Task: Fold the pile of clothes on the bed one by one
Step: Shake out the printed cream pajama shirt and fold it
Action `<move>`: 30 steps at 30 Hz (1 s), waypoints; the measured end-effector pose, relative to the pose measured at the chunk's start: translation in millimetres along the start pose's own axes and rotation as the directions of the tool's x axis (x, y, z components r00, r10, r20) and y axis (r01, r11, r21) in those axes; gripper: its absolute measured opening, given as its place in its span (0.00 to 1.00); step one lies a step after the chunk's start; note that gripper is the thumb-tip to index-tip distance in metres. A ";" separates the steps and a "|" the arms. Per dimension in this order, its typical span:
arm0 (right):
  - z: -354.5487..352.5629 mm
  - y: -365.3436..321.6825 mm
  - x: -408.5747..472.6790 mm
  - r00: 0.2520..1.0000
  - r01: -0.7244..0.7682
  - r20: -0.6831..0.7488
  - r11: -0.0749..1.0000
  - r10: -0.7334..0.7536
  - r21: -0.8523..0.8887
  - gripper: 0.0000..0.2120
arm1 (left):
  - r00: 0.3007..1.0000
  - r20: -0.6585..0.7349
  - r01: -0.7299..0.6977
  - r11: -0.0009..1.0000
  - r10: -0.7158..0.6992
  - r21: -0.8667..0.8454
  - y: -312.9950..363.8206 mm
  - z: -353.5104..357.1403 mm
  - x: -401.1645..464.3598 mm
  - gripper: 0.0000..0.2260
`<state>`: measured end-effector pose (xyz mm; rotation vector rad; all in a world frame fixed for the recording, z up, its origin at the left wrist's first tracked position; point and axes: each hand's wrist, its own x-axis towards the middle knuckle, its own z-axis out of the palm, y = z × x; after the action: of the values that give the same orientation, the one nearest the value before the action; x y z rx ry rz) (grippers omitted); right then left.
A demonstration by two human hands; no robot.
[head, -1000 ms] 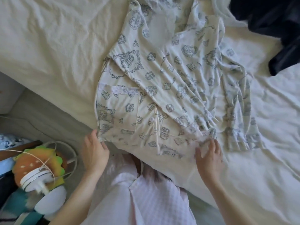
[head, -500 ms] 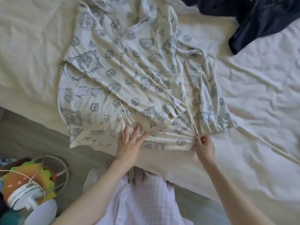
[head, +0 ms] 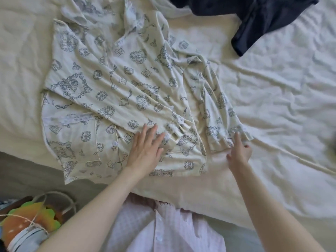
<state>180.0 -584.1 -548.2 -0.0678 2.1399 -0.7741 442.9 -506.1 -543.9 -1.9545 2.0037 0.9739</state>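
So your left hand [head: 145, 148] was lying flat on the printed pajama top [head: 109, 91], fingers straight and spread, pressing it down near the hem. Your right hand [head: 239, 154] had one finger out on the sleeve cuff [head: 229, 137], the others curled; can't tell if it pinched anything. The top sat spread on the bed [head: 272, 106], a dark garment [head: 254, 17] lying further back.
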 end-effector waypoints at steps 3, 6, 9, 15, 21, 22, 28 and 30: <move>7.0 -24.8 3.0 0.998 -0.014 0.066 0.993 0.006 0.118 0.03 | 0.971 0.241 -0.019 0.996 -0.001 0.083 -1.4 0.5 22.8 0.24; 17.0 -49.0 -12.9 0.962 0.270 -0.005 0.957 -0.271 0.108 0.12 | 0.945 0.327 0.037 0.998 -0.020 -0.046 -1.1 -11.4 33.3 0.23; 28.6 -59.1 -62.2 0.795 0.589 0.107 0.802 -0.597 0.097 0.12 | 0.927 0.369 0.299 0.722 -0.065 -0.624 5.1 -44.5 33.9 0.21; 59.0 -8.3 -157.6 0.171 0.973 0.849 0.220 -0.499 -0.066 0.13 | 0.938 0.340 0.342 -0.012 0.059 -0.940 -7.8 -120.6 26.4 0.30; 73.9 17.3 -161.4 0.298 0.917 0.852 0.376 -0.430 -0.131 0.14 | 0.920 0.050 0.224 0.416 -0.389 -0.881 -47.0 -131.4 10.4 0.04; 77.9 16.6 -155.2 0.353 0.902 0.825 0.395 -0.441 -0.175 0.15 | 0.910 0.030 0.187 0.345 -0.413 -0.920 -58.8 -134.4 5.8 0.04; 117.6 5.4 -100.1 0.492 0.868 0.838 0.064 -0.236 -0.492 0.24 | 0.718 0.006 0.264 0.264 -0.696 -0.928 -149.1 -125.3 -20.5 0.08; 126.2 0.7 -88.2 0.549 0.834 0.807 0.072 -0.216 -0.548 0.23 | 0.656 0.015 0.473 0.395 -0.755 -0.788 -178.3 -116.3 -22.4 0.09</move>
<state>329.6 -620.2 -544.8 -1.7032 1.5952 0.2916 649.8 -538.7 -499.8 -3.1591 0.6702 1.3921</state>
